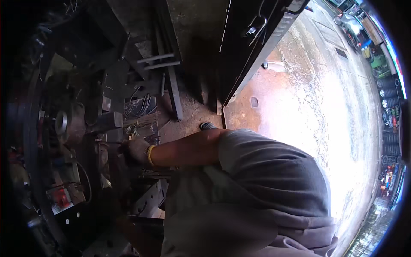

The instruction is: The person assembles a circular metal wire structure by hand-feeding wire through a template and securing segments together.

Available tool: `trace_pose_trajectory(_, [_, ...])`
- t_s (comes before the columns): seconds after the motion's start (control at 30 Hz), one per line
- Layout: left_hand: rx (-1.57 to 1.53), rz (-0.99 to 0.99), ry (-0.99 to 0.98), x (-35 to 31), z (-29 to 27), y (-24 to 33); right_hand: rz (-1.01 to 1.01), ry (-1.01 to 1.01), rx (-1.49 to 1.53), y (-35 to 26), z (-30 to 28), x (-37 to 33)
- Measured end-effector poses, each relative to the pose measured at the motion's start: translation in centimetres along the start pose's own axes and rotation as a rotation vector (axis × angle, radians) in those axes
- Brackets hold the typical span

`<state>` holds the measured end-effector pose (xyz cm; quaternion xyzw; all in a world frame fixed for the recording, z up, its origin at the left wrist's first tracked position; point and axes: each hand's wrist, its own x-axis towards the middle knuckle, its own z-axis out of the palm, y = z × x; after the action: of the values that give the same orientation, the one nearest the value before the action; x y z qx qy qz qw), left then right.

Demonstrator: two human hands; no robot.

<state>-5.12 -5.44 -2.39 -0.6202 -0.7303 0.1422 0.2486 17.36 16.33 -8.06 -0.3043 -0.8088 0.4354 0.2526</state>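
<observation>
My right hand [138, 151] wears a grey work glove with a yellow cuff. Its arm reaches leftward from the grey sleeve, and the fingers look closed around a thin dark rod [109, 142]. The rod points left toward dark metalwork, next to a square steel block [112, 121]. A round metal piece [61, 123] sits farther left. Low in the picture a dim reddish-brown shape may be my left forearm; shadow hides the left hand, so I cannot tell what it does.
A long steel bar [173, 85] and two short rods [158, 58] lie beyond the hand. Cables [143, 107] and thin rods lie near the glove. A dark panel [257, 51] borders the bright pavement [308, 98]. Tyres [388, 93] line the far right. A slippered foot [208, 126] shows.
</observation>
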Motion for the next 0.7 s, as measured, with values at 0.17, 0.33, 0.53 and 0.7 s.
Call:
trace_pose_trajectory(0.17, [0.004, -0.006, -0.001, 0.6, -1.7, 0.9, 0.082, -0.126, -0.135, -1.9, -2.2, -0.1])
trace_pose_trajectory(0.33, [0.010, -0.017, -0.089, -0.7, -3.4, 0.6, 0.042, -0.001, -0.233, -0.9, -1.2, -1.4])
trace_pose_trajectory(0.53, [0.045, 0.009, -0.453, 3.9, -5.8, 2.6, -0.446, 0.039, -0.684, 0.5, -1.2, -0.7])
trace_pose_trajectory(0.7, [-0.134, -0.138, -0.107, 1.0, -4.6, 2.5, -0.377, -0.069, -0.375, -2.7, -2.1, -1.4])
